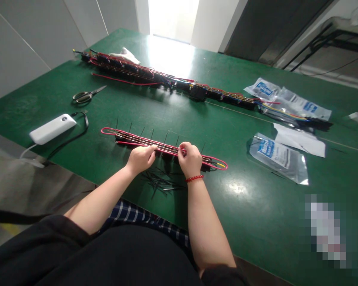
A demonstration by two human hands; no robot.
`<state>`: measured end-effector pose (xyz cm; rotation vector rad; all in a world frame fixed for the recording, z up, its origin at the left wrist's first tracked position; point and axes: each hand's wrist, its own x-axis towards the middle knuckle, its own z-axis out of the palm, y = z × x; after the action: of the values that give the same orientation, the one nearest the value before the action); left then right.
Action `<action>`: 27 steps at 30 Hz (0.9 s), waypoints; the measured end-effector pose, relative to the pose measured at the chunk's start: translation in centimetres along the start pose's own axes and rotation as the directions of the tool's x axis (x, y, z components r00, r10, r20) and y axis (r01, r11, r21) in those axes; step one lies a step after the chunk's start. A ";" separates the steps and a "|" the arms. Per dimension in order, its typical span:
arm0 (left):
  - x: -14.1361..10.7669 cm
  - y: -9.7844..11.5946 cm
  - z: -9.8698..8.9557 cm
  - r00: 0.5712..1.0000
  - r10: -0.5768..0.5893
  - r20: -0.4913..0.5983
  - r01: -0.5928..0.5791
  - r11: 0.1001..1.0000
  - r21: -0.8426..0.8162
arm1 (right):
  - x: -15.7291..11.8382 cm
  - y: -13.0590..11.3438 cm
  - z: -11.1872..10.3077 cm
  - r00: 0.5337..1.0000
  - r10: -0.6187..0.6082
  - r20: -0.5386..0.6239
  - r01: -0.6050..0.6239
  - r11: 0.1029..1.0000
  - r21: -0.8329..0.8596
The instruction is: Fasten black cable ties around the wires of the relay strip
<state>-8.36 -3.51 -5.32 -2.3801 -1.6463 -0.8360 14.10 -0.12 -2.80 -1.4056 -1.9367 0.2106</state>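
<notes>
Wire harness [134, 140]: red loop [107, 130], dark connectors [119, 138], upright black cable ties [142, 131]; left hand [141, 159], right hand [190, 159] clamped on it.

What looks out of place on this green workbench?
Loose black cable ties lie in a messy scatter on the green mat, just below the left hand and right hand. Long black tie tails also stick up untrimmed from the red-looped wire harness, which looks unfinished.
</notes>
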 end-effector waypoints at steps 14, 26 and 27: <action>0.2 0.1 0.0 1.000 0.003 0.010 -0.003 1.000 -0.001 | -0.2 0.0 0.1 1.000 -0.010 -0.013 0.009 1.000 -0.028; 0.1 0.1 -0.1 0.999 0.024 0.026 -0.024 1.000 -0.021 | 0.0 0.1 0.2 1.000 -0.010 0.011 0.010 1.000 -0.017; 0.2 0.1 -0.2 0.999 0.022 0.024 -0.021 0.999 -0.025 | 0.0 0.1 0.2 1.000 -0.008 0.011 0.008 1.000 -0.017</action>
<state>-8.28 -3.49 -5.06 -2.4291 -1.6257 -0.8324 14.05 -0.09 -2.96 -1.4103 -1.9564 0.1993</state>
